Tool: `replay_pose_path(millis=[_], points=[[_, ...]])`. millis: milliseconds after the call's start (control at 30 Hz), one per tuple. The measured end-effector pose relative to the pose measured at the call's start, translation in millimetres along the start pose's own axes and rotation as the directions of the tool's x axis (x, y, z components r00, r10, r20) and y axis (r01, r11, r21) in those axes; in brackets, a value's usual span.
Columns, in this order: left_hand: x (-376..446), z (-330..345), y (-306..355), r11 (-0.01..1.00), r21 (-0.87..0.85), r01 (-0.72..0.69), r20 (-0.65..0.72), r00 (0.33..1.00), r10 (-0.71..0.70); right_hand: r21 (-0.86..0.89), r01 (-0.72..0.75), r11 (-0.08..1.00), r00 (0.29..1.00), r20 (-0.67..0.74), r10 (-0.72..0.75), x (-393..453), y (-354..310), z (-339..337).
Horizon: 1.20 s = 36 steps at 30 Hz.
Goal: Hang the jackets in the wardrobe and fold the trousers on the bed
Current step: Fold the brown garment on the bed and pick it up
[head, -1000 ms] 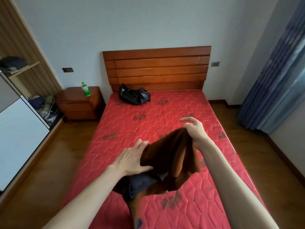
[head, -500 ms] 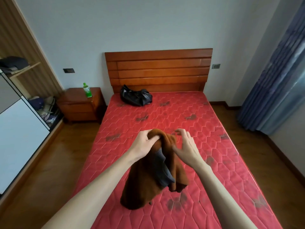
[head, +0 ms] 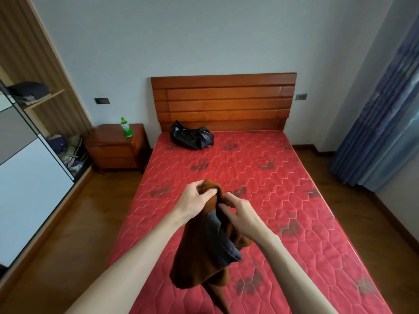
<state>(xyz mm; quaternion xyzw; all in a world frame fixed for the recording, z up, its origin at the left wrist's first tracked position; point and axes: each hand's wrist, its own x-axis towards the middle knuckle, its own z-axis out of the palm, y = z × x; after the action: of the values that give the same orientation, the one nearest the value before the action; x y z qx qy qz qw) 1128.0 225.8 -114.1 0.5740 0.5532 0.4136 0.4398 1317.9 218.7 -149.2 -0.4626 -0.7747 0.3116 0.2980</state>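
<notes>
The left hand grips the top of a brown garment, fingers curled over a bunched fold of the cloth. The right hand is just beside it, thumb and fingers pinching the same upper edge, so the two hands meet at the top of the bundle. The garment hangs from both hands above the bed, crumpled, with a dark grey lining showing through an opening on its right side. Its lower end trails down toward the near edge of the mattress; whether it touches the surface cannot be told. Whether the piece is a jacket or trousers cannot be told from its present shape.

The bed carries a red quilted mattress with dark patches scattered over it. A black jacket lies in a heap at the far left of the mattress, close against the wooden headboard, well apart from the hands.

Left of the bed stands a wooden nightstand with a green bottle upright on its top. Further left is the wardrobe, with a white sliding panel in front and open compartments behind; dark folded clothing rests on an upper shelf and mixed items lie in a lower compartment. Blue curtains hang along the right wall. The floor is brown wood.
</notes>
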Motion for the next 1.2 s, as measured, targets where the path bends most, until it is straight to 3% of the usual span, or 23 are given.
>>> replay_pose_path(millis=[167,267,367,467,567,667,800,900,967,1067,1200], points=[[-3.6,-20.1,-6.5,0.991,0.124,0.046,0.011,0.999,-0.048,0.042,-0.080,0.996,0.995,-0.050,0.082,11.3,-9.4,0.3],[-6.0,-29.7,-19.6,0.949,0.291,0.122,-0.044,0.992,-0.114,0.161,-0.063,0.985,0.996,-0.047,0.072,23.9,-17.8,-2.4],[-18.2,-30.4,-26.8,0.945,0.303,0.121,-0.080,0.992,-0.101,0.322,-0.053,0.945,0.997,-0.033,0.068,32.3,-34.1,-4.6],[-35.3,-24.4,-33.8,0.966,0.258,0.034,-0.052,0.998,-0.021,0.513,-0.107,0.852,0.992,-0.002,0.126,36.1,-44.4,-5.5],[-49.8,-18.3,-44.5,0.978,0.189,-0.089,-0.002,0.996,0.091,0.594,-0.162,0.788,0.982,0.018,0.188,40.5,-47.6,-7.8],[-62.2,-14.4,-52.2,0.916,0.297,-0.269,0.050,0.963,0.266,0.606,-0.188,0.773,0.973,0.006,0.231,41.9,-45.2,-10.5],[-74.1,-1.6,-52.6,0.823,0.449,-0.348,0.170,0.938,0.303,0.687,-0.205,0.697,0.957,-0.008,0.289,40.3,-43.2,-17.3],[-75.4,16.7,-50.8,0.811,0.503,-0.299,0.164,0.954,0.250,0.697,-0.209,0.686,0.952,-0.018,0.307,41.9,-42.2,-25.0],[-71.0,16.6,-56.8,0.852,0.492,-0.180,0.167,0.980,0.110,0.706,-0.218,0.673,0.944,-0.023,0.330,42.3,-39.3,-31.8],[-61.1,5.1,-69.7,0.828,0.553,-0.091,0.169,0.986,-0.004,0.710,-0.246,0.660,0.925,-0.033,0.379,40.4,-31.8,-42.6],[-44.5,-10.7,-64.2,0.844,0.533,0.059,-0.050,0.998,-0.038,0.610,-0.317,0.726,0.907,-0.029,0.420,36.8,-16.9,-51.9]])
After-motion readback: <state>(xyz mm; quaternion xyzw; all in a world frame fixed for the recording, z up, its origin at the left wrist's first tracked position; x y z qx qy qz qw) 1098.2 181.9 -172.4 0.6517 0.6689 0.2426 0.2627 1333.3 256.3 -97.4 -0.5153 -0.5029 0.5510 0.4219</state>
